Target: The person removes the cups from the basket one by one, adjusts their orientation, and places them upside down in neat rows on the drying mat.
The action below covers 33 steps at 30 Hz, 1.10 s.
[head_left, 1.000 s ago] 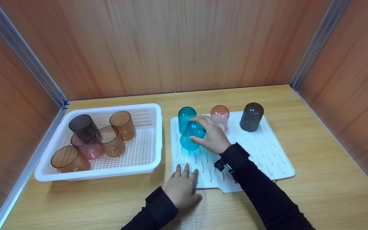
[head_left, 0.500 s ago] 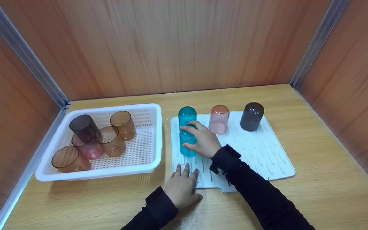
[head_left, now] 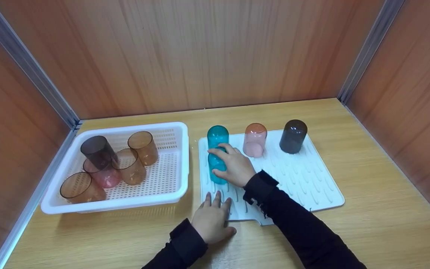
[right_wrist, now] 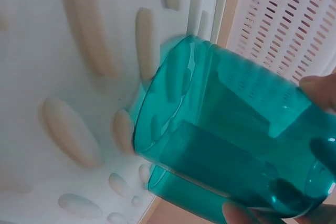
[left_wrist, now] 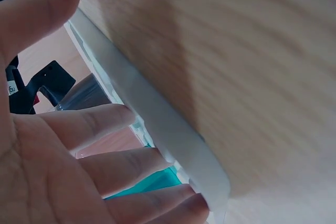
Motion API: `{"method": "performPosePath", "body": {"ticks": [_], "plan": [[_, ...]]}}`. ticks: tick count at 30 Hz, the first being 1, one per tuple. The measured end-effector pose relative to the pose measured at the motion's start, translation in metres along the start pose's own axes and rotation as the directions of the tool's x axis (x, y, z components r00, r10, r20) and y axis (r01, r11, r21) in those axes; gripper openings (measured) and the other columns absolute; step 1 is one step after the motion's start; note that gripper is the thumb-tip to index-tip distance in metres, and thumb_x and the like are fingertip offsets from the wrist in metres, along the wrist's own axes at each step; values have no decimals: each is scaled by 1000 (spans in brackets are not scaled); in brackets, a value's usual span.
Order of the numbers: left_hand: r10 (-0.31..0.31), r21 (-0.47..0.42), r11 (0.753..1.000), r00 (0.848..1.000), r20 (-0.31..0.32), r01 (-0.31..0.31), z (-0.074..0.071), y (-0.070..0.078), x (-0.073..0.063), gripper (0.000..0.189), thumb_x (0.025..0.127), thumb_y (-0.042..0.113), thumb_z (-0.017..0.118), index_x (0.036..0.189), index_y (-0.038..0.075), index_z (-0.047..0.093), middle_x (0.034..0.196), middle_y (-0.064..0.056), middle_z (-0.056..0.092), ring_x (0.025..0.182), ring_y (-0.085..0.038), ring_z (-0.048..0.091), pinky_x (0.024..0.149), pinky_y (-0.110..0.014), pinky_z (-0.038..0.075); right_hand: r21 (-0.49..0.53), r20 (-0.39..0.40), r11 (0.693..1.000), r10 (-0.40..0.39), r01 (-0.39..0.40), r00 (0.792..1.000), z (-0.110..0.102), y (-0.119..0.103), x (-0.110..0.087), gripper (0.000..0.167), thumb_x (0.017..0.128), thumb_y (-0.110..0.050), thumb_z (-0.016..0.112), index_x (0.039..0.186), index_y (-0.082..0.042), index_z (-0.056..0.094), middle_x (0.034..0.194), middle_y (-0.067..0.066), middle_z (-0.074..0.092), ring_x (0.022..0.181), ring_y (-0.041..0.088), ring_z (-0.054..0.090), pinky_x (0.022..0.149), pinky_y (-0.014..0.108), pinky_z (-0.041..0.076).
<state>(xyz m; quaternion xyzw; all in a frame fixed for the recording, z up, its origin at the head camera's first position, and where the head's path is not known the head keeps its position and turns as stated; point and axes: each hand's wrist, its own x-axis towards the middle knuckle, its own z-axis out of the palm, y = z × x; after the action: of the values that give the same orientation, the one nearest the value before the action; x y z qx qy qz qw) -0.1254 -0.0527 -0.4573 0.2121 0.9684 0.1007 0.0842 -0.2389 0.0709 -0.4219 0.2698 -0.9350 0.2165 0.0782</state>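
My right hand (head_left: 236, 166) holds a teal glass (head_left: 215, 162) between thumb and fingers, bottom up on the white drying mat (head_left: 289, 183). In the right wrist view the glass's (right_wrist: 210, 124) rim is down at the mat's raised ridges. Right behind it is a second upturned teal glass (head_left: 218, 135). Farther right on the mat are an upturned pink glass (head_left: 255, 140) and a dark grey one (head_left: 293, 136). My left hand (head_left: 211, 220) lies with straight, spread fingers at the mat's near edge; the left wrist view shows its fingertips (left_wrist: 152, 157) at that edge.
A white perforated basket (head_left: 183, 164) stands on the left, its right side close to the mat. In it lie several amber glasses, such as one (head_left: 142, 147) at the back, plus a pink one (head_left: 106, 177) and a dark grey one (head_left: 97, 149). Wooden panels (head_left: 215, 56) enclose the table.
My right hand has brought the tilted teal glass down and slightly nearer; it is now upright, bottom up, in front of the other teal one. The left hand has stayed put.
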Motion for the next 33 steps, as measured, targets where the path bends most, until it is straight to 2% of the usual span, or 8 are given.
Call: {"method": "performPosePath", "body": {"ticks": [7, 14, 19, 23, 25, 27, 29, 33], "plan": [[-11, -42, 999, 1000, 9, 12, -1, 0, 1, 77, 78, 52, 67, 140, 11, 46, 143, -27, 37, 130, -52, 30, 101, -54, 36, -4, 12, 1000, 23, -23, 1000, 2, -1, 0, 57, 85, -38, 67, 137, -29, 47, 143, 8, 39, 116, 27, 50, 86, 44, 50], [-24, -128, 991, 1000, 2, 24, -5, -3, 2, 66, 83, 48, 64, 136, 11, 51, 143, -24, 40, 132, -47, 32, 104, -54, 33, 71, 12, 997, 34, -35, 999, -1, -1, 0, 58, 84, -37, 69, 137, -27, 48, 145, 9, 37, 122, 28, 46, 93, 45, 47], [-3, -202, 979, 997, -73, -11, -21, -5, -4, 61, 87, 46, 61, 134, 6, 52, 138, -24, 46, 129, -41, 40, 104, -53, 34, 114, -7, 993, 27, -26, 1000, -5, -3, 0, 58, 85, -41, 67, 138, -27, 46, 145, 8, 38, 126, 26, 44, 96, 44, 45], [-6, -282, 958, 981, -196, -51, -42, -5, -15, 55, 89, 42, 61, 130, 5, 56, 133, -20, 52, 123, -35, 48, 97, -50, 43, 156, -60, 988, -6, 16, 998, -9, -7, 0, 58, 87, -39, 65, 140, -25, 44, 142, 10, 41, 124, 25, 45, 96, 44, 45], [-3, -309, 947, 960, -281, -87, -55, -4, -21, 50, 89, 39, 61, 126, 5, 58, 128, -16, 58, 118, -30, 54, 93, -46, 46, 175, -93, 984, -22, 38, 995, -11, -10, -1, 56, 89, -38, 63, 140, -23, 44, 141, 11, 43, 124, 25, 46, 97, 43, 44], [-5, -327, 936, 925, -381, -129, -67, -2, -27, 45, 90, 37, 62, 123, 6, 60, 122, -12, 62, 114, -24, 57, 92, -41, 48, 191, -118, 980, -31, 53, 993, -13, -14, -1, 55, 91, -37, 61, 140, -22, 44, 140, 11, 44, 125, 24, 45, 98, 42, 44], [-16, -335, 927, 874, -486, -169, -80, -2, -31, 41, 91, 34, 61, 121, 6, 62, 118, -8, 64, 111, -19, 59, 92, -38, 48, 207, -137, 976, -37, 66, 990, -14, -19, -2, 54, 92, -36, 59, 141, -21, 43, 141, 10, 43, 126, 23, 44, 99, 40, 43], [-39, -311, 924, 754, -655, -222, -103, -4, -36, 38, 91, 29, 62, 120, 5, 61, 117, -9, 65, 112, -19, 58, 94, -37, 46, 235, -174, 965, -73, 114, 982, -14, -31, -2, 54, 93, -32, 59, 142, -16, 41, 142, 11, 41, 127, 23, 43, 101, 37, 42]]}}
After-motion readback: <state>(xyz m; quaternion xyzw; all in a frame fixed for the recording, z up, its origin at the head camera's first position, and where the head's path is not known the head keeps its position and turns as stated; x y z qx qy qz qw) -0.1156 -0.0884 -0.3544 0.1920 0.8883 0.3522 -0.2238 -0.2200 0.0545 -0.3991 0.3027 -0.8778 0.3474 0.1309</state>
